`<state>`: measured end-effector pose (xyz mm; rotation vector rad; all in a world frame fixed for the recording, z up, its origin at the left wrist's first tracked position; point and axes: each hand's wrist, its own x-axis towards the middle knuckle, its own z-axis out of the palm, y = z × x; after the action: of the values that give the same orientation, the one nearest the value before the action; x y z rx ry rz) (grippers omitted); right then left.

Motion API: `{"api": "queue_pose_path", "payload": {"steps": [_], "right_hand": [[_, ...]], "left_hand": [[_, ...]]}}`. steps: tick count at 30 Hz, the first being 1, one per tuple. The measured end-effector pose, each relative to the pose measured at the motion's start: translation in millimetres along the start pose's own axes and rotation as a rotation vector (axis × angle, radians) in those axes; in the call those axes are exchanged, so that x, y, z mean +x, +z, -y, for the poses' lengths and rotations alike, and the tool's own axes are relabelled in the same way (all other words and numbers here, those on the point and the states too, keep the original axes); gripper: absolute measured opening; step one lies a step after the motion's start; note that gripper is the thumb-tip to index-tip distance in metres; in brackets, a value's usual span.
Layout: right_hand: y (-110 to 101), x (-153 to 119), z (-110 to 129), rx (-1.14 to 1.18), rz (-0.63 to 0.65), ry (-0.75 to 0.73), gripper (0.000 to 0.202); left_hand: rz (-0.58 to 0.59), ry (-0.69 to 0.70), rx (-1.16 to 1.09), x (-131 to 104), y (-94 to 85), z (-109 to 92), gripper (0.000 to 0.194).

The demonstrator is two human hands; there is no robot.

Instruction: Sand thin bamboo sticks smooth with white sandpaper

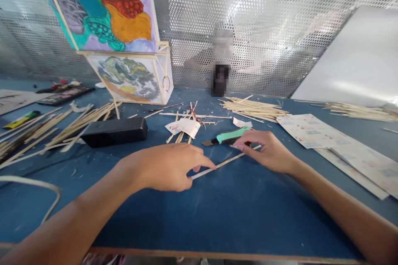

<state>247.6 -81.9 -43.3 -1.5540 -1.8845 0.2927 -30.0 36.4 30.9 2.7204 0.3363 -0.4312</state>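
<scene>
Wooden strip (pixel 228 161): one, lying slantwise on the blue counter (pixel 199 223), under my two hands.
Done: two painted frames (pixel 127 76), one above the other, look assembled, with stick edges and panels in place.
Left: judging by how it lies, the strip is joined to nothing; the stick piles (pixel 255 109) look unused too.
Piles: at least three, to the left, beyond the knife and far right; too many sticks to count.
Printed sheets (pixel 306 130): at least two, overlapping on the right.
Left hand (pixel 174 165): forefinger and thumb spread, touching the strip; whether the curled fingers grip it, I cannot tell.
Right hand (pixel 269 151): over the strip's far end, fingertips drawn together, seemingly pinching a small pale bit (pixel 233 146).
Black case (pixel 115 132): one, beyond my left wrist.
Utility knife (pixel 230 134): one, mint-handled, blade out, just behind the strip.
Paper scraps (pixel 188 126): two, one on crossed sticks, one behind the knife.
</scene>
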Motion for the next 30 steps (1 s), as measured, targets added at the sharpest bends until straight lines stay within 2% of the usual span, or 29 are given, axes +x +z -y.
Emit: {"api": "queue_pose_path", "payload": {"steps": [4, 8, 12, 16, 19, 22, 27, 30], "right_hand": [[5.1, -0.2, 4.9, 0.162, -0.045, 0.106, 0.026], [2.3, 0.5, 0.6, 0.252, -0.231, 0.164, 0.03], [-2.8, 1.6, -6.2, 0.261, -0.395, 0.186, 0.031], [-5.7, 2.1, -6.8, 0.266, -0.437, 0.2, 0.031], [-7.0, 3.0, -3.3, 0.239, -0.445, 0.192, 0.03], [-7.5, 4.1, 2.6, 0.174, -0.352, 0.136, 0.027], [-3.6, 3.8, 11.1, 0.25, 0.093, -0.013, 0.018], [-1.8, 2.5, 12.7, 0.256, 0.235, -0.065, 0.017]], "left_hand": [[-0.088, -0.001, 0.044, 6.8, 7.3, 2.5, 0.044], [-0.195, -0.008, 0.141, 15.6, 17.5, 4.1, 0.015], [-0.267, -0.045, 0.153, 21.9, 24.9, 4.1, 0.013], [-0.3, -0.125, 0.118, 24.7, 27.4, 5.2, 0.009], [-0.274, -0.185, 0.048, 26.1, 26.5, 6.1, 0.005], [-0.245, -0.2, 0.001, 27.6, 26.8, 6.9, 0.004], [-0.288, -0.126, 0.061, 28.0, 27.0, 6.3, 0.006], [-0.277, -0.1, 0.098, 26.4, 21.6, 4.4, 0.008]]}}
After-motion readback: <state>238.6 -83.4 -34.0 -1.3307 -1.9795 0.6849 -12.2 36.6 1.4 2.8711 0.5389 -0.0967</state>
